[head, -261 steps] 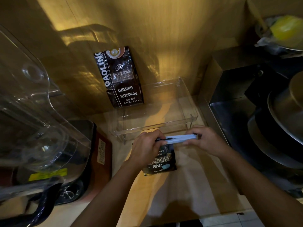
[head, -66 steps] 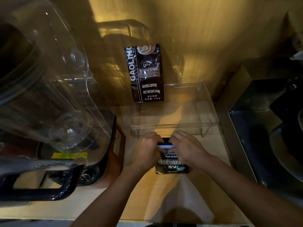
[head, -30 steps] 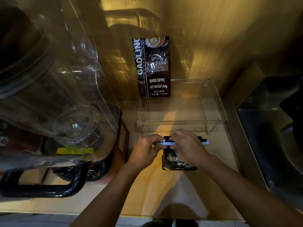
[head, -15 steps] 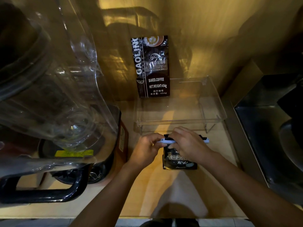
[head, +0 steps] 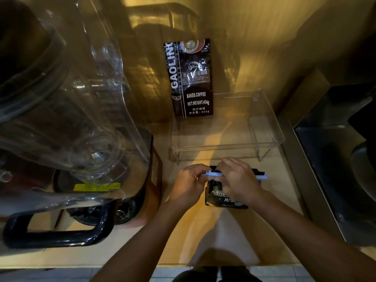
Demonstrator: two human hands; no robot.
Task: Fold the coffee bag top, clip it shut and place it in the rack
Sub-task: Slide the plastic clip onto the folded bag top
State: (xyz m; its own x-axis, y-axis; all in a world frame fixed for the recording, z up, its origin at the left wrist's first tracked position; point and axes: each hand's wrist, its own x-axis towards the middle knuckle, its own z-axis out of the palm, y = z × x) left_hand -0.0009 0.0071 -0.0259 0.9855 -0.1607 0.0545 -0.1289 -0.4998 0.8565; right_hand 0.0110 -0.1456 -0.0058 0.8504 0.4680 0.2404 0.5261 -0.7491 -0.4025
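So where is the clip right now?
The clip lies across the top of the small coffee bag, pinched by both hands, just in front of the clear rack.

We see a small black coffee bag with pale printed lettering standing on the wooden bench, just in front of the rack. A long white sealing clip lies level across its folded top, its right end sticking out past the bag's edge. The clear acrylic rack stands at the back of the bench on thin wire legs, its tray shallow and see-through.
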